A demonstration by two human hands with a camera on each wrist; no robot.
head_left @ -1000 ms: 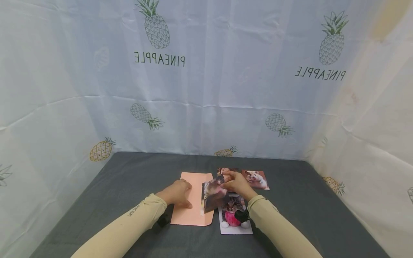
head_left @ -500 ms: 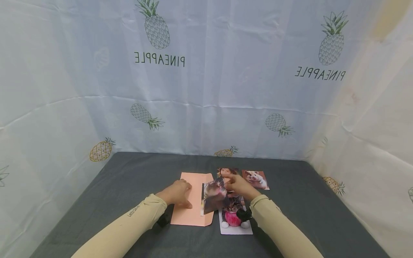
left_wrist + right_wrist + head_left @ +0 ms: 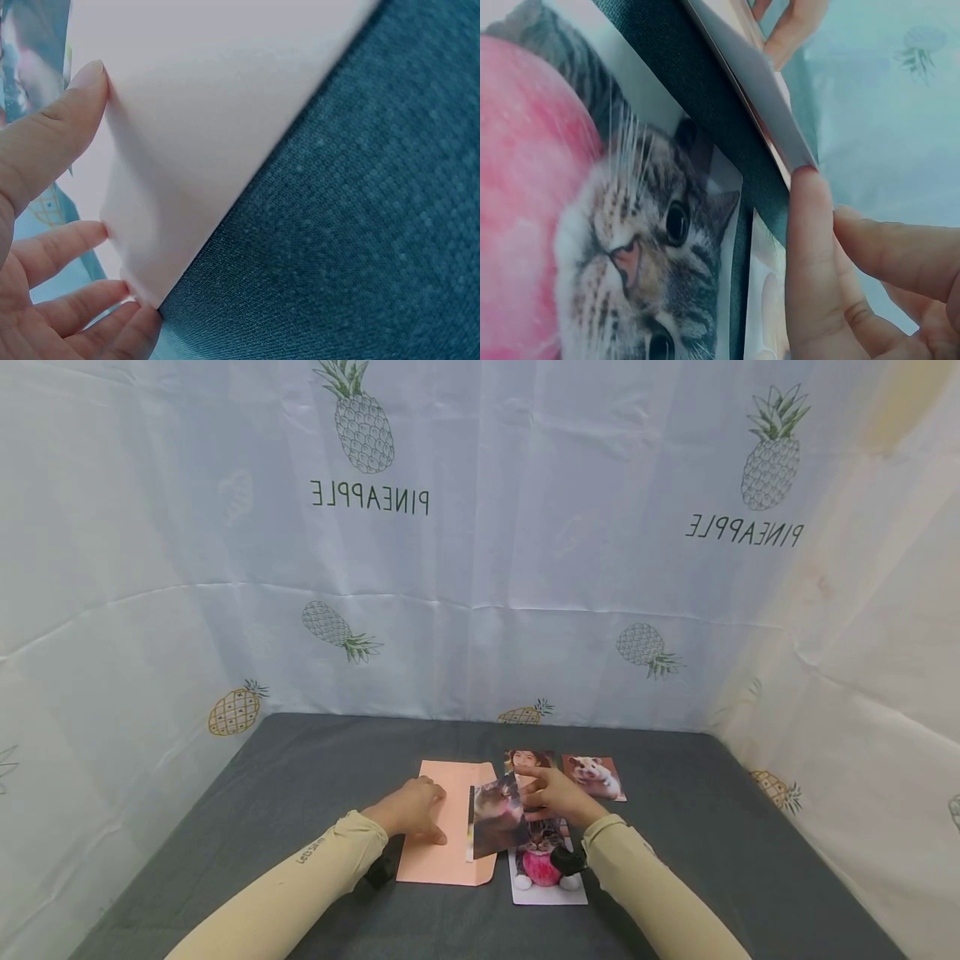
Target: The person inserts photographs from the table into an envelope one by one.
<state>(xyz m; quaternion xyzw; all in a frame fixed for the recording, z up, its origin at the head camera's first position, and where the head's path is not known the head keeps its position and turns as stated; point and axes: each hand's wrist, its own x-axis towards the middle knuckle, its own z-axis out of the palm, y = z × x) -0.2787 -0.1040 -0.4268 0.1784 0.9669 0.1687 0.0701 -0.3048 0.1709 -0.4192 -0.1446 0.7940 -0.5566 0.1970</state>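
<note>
- Change since one second ago: the right hand (image 3: 561, 795), then pinching the brown-grey photograph (image 3: 498, 818) near its far right corner, now has its fingers spread along the right edge; the photograph's right side sits a little nearer.
- Unchanged over the same span: the left hand (image 3: 408, 810), the envelope and the other three photographs.
- Envelope (image 3: 444, 860), pink, one: flat on the left of the group, flap side to the right.
- Photographs, four in all: the brown-grey one, tilted over the envelope's right side; one portrait (image 3: 529, 757), far, partly covered by the right hand; one white hamster (image 3: 596, 777), far right; one tabby cat (image 3: 538, 870) with a pink ball shape, near.
- Hands, two. Left: thumb and fingers well parted, tips touching the envelope's left part. Right: fingers extended, one fingertip against the brown-grey photograph's edge, thumb beside that finger; no firm grip shows.
- Sleeves, two, cream: one left (image 3: 292, 885), one right (image 3: 660, 881).
- Tablecloth (image 3: 675, 827), dark grey, one, beneath everything.
- Curtain (image 3: 480, 552), pale, behind, with two mirrored "PINEAPPLE" legends.
- Reservation: the brown-grey photograph's left edge seems to rest on the envelope; whether any part is slipped inside is hard to tell.
</note>
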